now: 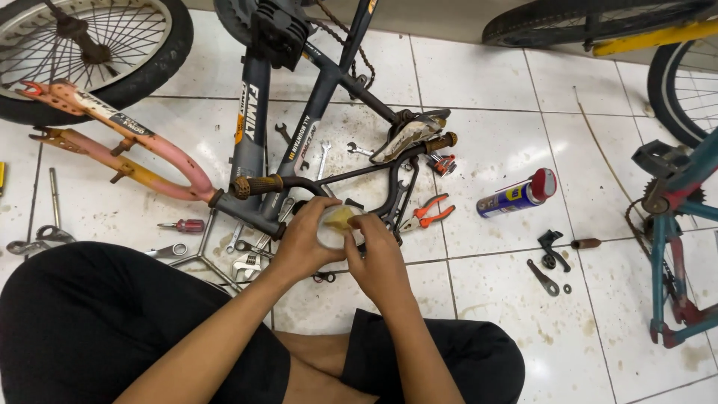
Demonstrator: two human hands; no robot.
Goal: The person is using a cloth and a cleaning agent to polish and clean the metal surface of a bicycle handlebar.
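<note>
Grease tub (334,224), yellow grease inside, left hand (303,243)

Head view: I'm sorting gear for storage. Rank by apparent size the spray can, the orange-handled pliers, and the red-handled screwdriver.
1. Spray can
2. Orange-handled pliers
3. Red-handled screwdriver
The pliers and screwdriver look close in length, so that order is unsure.

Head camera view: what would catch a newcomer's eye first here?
An upside-down dark blue bicycle frame lies across the white tiled floor, tools scattered around it. At the centre, the left hand and right hand hold a small clear tub of yellowish paste. A blue spray can with a red cap lies to the right.
</note>
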